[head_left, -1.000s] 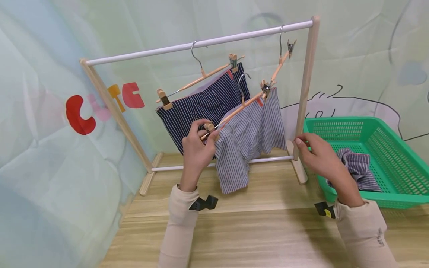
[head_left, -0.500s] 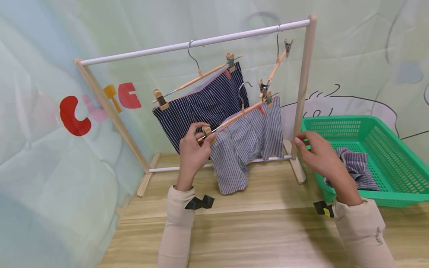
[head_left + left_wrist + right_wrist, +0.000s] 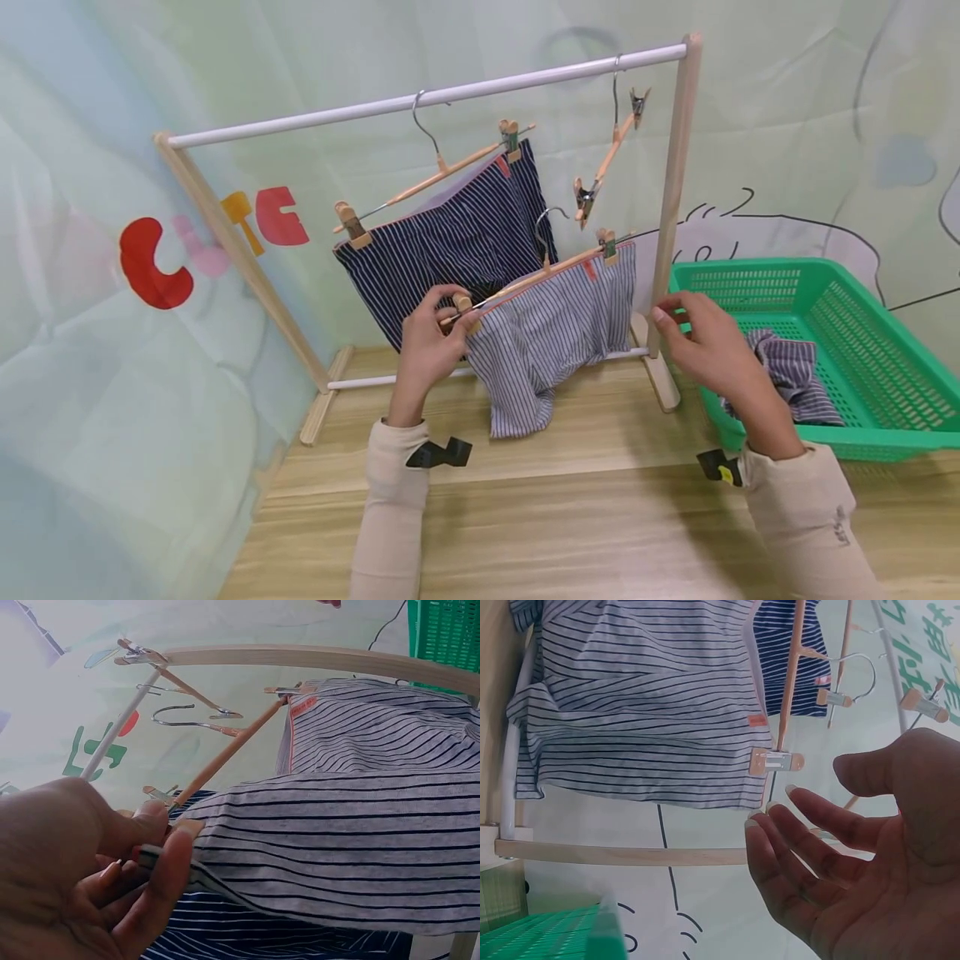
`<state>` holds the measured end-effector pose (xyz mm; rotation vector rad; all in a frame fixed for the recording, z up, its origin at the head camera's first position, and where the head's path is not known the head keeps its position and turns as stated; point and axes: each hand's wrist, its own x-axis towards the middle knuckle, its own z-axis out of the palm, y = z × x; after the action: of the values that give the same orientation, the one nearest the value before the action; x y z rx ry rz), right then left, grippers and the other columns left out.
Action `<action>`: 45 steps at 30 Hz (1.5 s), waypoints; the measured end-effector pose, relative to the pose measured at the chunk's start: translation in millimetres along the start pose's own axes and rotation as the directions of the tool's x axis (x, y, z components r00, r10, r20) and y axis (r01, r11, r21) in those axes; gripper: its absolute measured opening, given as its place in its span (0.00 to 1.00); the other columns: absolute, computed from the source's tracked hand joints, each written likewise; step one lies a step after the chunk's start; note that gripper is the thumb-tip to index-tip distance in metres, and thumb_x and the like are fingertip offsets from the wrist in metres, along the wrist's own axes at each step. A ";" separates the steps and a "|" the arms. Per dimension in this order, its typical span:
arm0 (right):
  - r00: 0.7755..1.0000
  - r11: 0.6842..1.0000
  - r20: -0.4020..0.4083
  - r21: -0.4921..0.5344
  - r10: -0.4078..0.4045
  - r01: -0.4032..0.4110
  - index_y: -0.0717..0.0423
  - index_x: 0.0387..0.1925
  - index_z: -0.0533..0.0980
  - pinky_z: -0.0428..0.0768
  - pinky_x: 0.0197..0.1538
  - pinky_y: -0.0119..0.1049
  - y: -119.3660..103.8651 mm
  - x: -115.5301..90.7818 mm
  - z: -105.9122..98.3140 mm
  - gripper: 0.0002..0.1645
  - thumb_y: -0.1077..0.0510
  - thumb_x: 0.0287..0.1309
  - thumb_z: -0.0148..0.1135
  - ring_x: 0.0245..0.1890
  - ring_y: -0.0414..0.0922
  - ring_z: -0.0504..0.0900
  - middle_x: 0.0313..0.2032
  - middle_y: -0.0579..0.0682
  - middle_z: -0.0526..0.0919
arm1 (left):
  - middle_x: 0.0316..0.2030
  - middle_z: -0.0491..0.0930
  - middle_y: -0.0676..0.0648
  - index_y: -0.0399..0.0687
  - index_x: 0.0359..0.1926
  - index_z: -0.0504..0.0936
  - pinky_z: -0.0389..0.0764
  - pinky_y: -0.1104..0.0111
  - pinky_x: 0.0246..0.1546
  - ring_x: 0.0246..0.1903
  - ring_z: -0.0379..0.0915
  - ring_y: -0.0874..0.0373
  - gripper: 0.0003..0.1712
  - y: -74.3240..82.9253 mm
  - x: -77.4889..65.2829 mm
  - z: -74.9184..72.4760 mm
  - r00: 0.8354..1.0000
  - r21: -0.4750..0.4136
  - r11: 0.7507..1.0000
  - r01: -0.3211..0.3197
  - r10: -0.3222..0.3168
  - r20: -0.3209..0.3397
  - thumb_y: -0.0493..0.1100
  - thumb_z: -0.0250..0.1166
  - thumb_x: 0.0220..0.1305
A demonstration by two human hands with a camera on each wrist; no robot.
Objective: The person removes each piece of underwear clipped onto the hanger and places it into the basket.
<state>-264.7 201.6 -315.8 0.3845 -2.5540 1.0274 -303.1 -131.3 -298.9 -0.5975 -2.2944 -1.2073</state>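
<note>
My left hand [image 3: 433, 333] pinches the left end of a clip hanger [image 3: 517, 285], fingers at its clip. From this hanger hang grey striped shorts [image 3: 555, 325], their right corner in the other clip [image 3: 608, 247]. The left wrist view has the thumb and fingers closed at the waistband corner, partly hiding the clip. My right hand [image 3: 697, 337] holds nothing; its fingers are loosely bent beside the rack's right post. In the right wrist view, its fingertips [image 3: 772, 810] are just below the right clip. The hanger's metal hook [image 3: 551, 218] is free of the rail.
A wooden rack's white rail [image 3: 427, 98] bears a hanger with navy striped shorts [image 3: 457, 242] and a bare clip hanger [image 3: 613, 158]. To the right stands a green basket [image 3: 862, 333] with a purplish striped garment [image 3: 798, 379] inside. A printed cloth hangs behind.
The right end of the held hanger has dropped, with its shorts, away from the bare hanger's lower clip. My left hand keeps its pinch; the right hand has barely moved.
</note>
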 end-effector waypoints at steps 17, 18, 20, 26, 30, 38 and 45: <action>0.985 0.998 -0.167 0.045 -0.032 0.040 0.70 0.57 0.64 0.71 0.49 0.59 -0.3 10.6 12.7 0.27 0.50 0.71 0.43 0.51 0.61 0.68 0.53 0.68 0.67 | 0.23 0.83 0.36 0.39 0.50 0.71 0.82 0.64 0.18 0.16 0.78 0.52 0.17 -1.6 -4.4 -5.0 0.991 -0.072 0.997 0.001 0.009 0.131 0.37 0.63 0.61; 0.982 0.998 -0.183 0.041 -0.036 0.044 0.71 0.58 0.63 0.71 0.49 0.59 0.8 11.3 12.8 0.27 0.51 0.71 0.42 0.52 0.61 0.67 0.53 0.69 0.67 | 0.24 0.83 0.37 0.40 0.51 0.71 0.82 0.65 0.18 0.17 0.78 0.54 0.18 -7.2 -3.7 -2.8 0.990 -0.079 0.997 -0.003 0.014 0.139 0.38 0.63 0.61; 0.976 0.999 -0.213 0.030 -0.036 0.044 0.71 0.58 0.64 0.70 0.50 0.60 2.1 12.1 12.9 0.26 0.52 0.71 0.42 0.52 0.62 0.67 0.54 0.69 0.67 | 0.26 0.84 0.37 0.41 0.50 0.71 0.82 0.66 0.17 0.17 0.78 0.56 0.17 -7.3 -3.9 -0.5 0.988 -0.087 0.996 -0.013 0.026 0.150 0.39 0.63 0.61; 0.962 0.999 -0.268 -0.005 -0.046 0.046 0.70 0.57 0.66 0.67 0.50 0.62 4.7 17.9 15.4 0.26 0.51 0.70 0.43 0.53 0.63 0.66 0.53 0.69 0.69 | 0.28 0.85 0.38 0.41 0.49 0.71 0.81 0.67 0.17 0.16 0.78 0.58 0.17 -7.3 -4.4 5.0 0.986 -0.101 0.994 -0.033 0.049 0.158 0.39 0.63 0.61; 0.960 0.999 -0.274 -0.010 -0.051 0.051 0.70 0.57 0.66 0.63 0.53 0.63 6.7 22.5 17.3 0.27 0.51 0.70 0.44 0.54 0.63 0.64 0.54 0.69 0.69 | 0.27 0.85 0.39 0.41 0.50 0.72 0.81 0.67 0.17 0.17 0.78 0.58 0.17 -7.4 -4.8 7.4 0.984 -0.117 0.993 -0.032 0.051 0.168 0.38 0.64 0.60; 0.952 0.995 -0.288 -0.033 -0.099 0.094 0.70 0.54 0.69 0.59 0.56 0.64 11.0 29.6 18.1 0.25 0.51 0.70 0.45 0.55 0.64 0.63 0.53 0.70 0.70 | 0.25 0.84 0.41 0.42 0.49 0.73 0.81 0.68 0.17 0.16 0.77 0.58 0.17 -6.5 -1.3 8.3 0.979 -0.097 0.992 -0.075 0.092 0.182 0.37 0.64 0.60; 0.962 0.995 -0.254 -0.023 -0.097 0.095 0.68 0.52 0.72 0.60 0.56 0.63 11.7 37.4 19.2 0.25 0.50 0.71 0.43 0.55 0.63 0.64 0.51 0.69 0.73 | 0.27 0.85 0.41 0.41 0.50 0.73 0.81 0.68 0.18 0.18 0.78 0.59 0.17 -7.1 -0.3 9.2 0.975 -0.106 0.993 -0.048 0.069 0.210 0.37 0.64 0.60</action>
<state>-307.1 191.9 -319.9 0.3452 -2.2879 0.9604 -308.8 -127.3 -308.1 -0.8637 -2.3819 -1.2906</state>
